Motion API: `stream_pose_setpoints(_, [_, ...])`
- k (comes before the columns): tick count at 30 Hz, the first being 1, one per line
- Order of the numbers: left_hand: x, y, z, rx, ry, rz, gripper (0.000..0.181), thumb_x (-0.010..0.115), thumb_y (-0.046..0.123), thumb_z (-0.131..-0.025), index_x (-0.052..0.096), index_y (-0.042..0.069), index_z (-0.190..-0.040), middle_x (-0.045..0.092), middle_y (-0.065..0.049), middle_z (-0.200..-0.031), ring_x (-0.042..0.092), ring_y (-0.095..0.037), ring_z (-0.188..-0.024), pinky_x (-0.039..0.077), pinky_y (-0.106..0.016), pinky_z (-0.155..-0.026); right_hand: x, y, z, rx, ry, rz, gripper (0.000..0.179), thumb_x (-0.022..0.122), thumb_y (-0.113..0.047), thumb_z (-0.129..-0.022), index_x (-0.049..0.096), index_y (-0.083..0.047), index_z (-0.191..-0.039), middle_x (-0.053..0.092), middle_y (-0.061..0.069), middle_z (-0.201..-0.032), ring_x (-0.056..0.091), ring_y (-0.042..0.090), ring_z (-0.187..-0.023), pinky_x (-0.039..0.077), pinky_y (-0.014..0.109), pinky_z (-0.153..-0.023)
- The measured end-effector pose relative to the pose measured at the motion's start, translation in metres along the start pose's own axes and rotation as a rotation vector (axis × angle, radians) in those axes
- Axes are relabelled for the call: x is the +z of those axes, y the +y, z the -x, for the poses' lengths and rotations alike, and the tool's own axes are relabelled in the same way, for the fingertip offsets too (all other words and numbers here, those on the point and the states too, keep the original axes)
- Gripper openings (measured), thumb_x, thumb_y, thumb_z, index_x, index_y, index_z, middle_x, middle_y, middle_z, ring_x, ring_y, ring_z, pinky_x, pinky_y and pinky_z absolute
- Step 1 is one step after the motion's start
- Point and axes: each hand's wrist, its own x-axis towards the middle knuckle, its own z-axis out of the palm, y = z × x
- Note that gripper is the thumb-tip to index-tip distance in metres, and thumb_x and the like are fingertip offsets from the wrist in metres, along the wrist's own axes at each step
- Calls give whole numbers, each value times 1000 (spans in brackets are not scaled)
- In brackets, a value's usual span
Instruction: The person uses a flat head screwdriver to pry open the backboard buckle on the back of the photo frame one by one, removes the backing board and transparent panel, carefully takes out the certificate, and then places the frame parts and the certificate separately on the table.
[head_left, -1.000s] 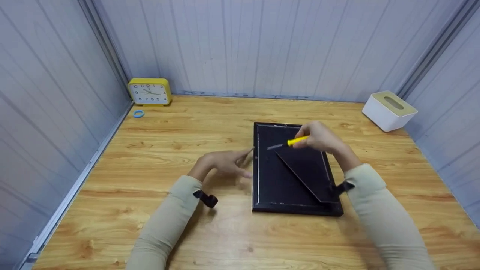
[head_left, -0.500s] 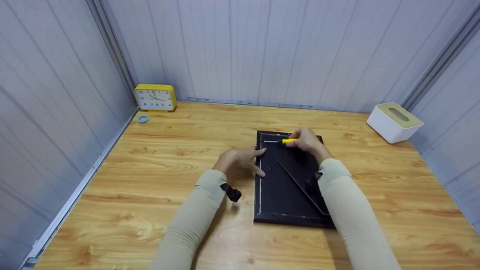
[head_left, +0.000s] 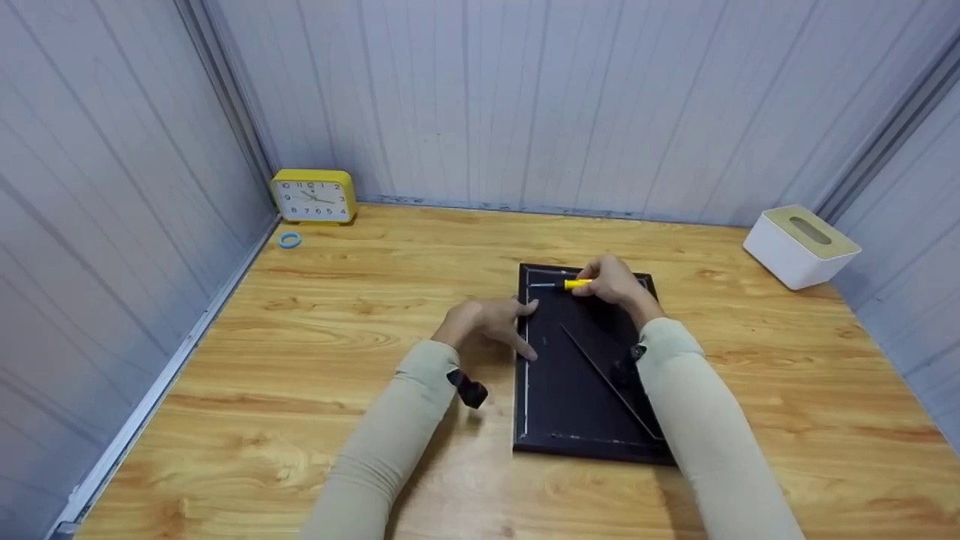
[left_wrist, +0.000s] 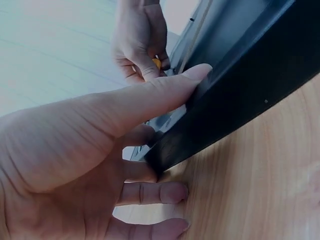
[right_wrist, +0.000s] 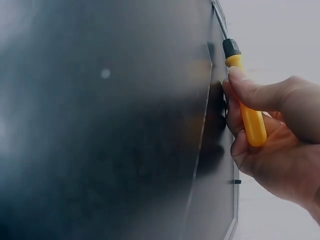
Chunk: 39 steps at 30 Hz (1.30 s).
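A black picture frame point(head_left: 547, 397) lies back side up on the table, with a black stand flap point(head_left: 611, 379) raised at a slant from its back panel. My right hand point(head_left: 611, 281) grips the yellow handle of a screwdriver point(right_wrist: 247, 110) between thumb and fingers. The screwdriver's metal shaft points left, its tip at the inner edge of the frame near the far left corner. My left hand point(head_left: 491, 322) rests at the frame's left side. Its thumb point(left_wrist: 170, 90) touches the rim, and the other fingers are spread, some over the table.
A yellow clock point(head_left: 313, 196) stands at the back left, with a light blue ring point(head_left: 289, 240) in front of it. At the back right is a white tissue box point(head_left: 795, 251) with a beige lid. Panel walls enclose the wooden table point(head_left: 360, 300) at the back and both sides.
My left hand has moved right onto the frame's edge. The screwdriver in my right hand has gone from above the panel to the far left inner edge; the last half second shows little motion.
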Motion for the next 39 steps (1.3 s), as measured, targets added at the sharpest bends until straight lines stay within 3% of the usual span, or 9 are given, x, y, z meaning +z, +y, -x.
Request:
stream_pose_setpoints(6, [4, -3, 2, 18, 16, -10, 108, 78, 56, -82, 14, 18, -161, 7, -25, -163, 12, -32, -150, 18, -41, -120, -3, -22, 1, -103, 53, 82, 24, 80, -8, -85, 75, 5, -105, 70, 22, -106, 63, 34, -95, 53, 42, -82])
stream_pose_setpoints(12, [7, 0, 1, 6, 12, -21, 107, 77, 59, -81, 14, 24, -161, 9, -20, -165, 12, -31, -151, 19, -43, -120, -6, -51, -1, -129, 63, 45, 28, 80, -7, -85, 71, 5, -108, 67, 22, -105, 65, 28, -82, 54, 33, -68])
stream_pose_setpoints(18, [6, 3, 1, -16, -18, 29, 107, 78, 55, -82, 12, 26, -161, -1, -19, -165, 6, -30, -151, 16, -43, -121, -4, -68, -4, -148, 52, 85, 28, 77, -6, -87, 68, 6, -111, 67, 17, -98, 64, 25, -81, 55, 33, -70])
stream_pose_setpoints(28, [0, 5, 3, -19, -2, -37, 107, 76, 59, -81, 14, 25, -161, 6, -19, -165, 12, -31, -151, 20, -44, -120, 11, -114, -11, -218, 22, 256, 17, 73, -2, -89, 67, 6, -102, 66, 19, -96, 65, 30, -85, 56, 41, -73])
stream_pose_setpoints(35, [3, 0, 3, -31, 0, 3, 107, 77, 59, -81, 13, 28, -161, 2, -18, -166, 10, -30, -151, 19, -44, -120, 13, -116, -13, -212, -3, 280, 19, 74, -3, -89, 68, 7, -103, 66, 20, -98, 66, 32, -88, 57, 41, -75])
stream_pose_setpoints(39, [6, -7, 2, 15, 6, 111, 108, 78, 54, -83, 9, 27, -162, -8, -20, -165, 11, -30, -151, 17, -42, -120, 2, -108, -10, -216, -26, 281, 23, 76, -6, -88, 69, 8, -105, 68, 21, -100, 67, 33, -86, 57, 44, -75])
